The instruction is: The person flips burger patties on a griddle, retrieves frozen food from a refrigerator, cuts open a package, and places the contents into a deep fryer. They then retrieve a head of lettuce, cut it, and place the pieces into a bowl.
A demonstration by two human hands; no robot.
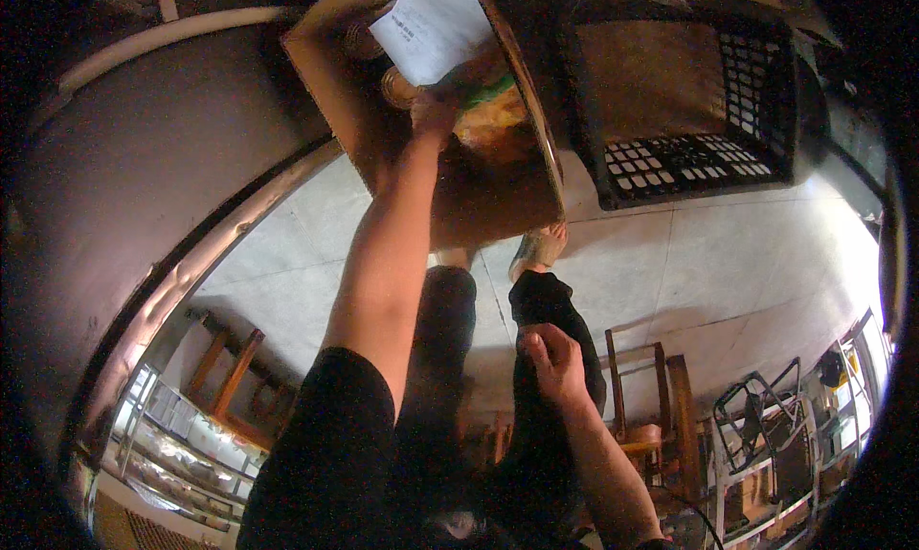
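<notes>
My left hand (434, 114) reaches down into an open cardboard box (383, 167) at the top of the head view. Its fingers are curled and partly lost in shadow, right beside a round tan thing (395, 88) with a ringed rim. A white printed paper sheet (436, 28) lies just beyond the hand. To the right of the hand is a shiny orange and green package (493, 119). My right hand (555, 363) hangs over my right leg, fingers curled in, with nothing seen in it.
A black plastic crate (689, 162) with slotted walls stands right of the box. My bare foot (539, 251) is close to the box's near edge on the pale tiled floor (651, 253). A wooden chair (637, 397) and a metal frame rack (766, 435) stand at the lower right.
</notes>
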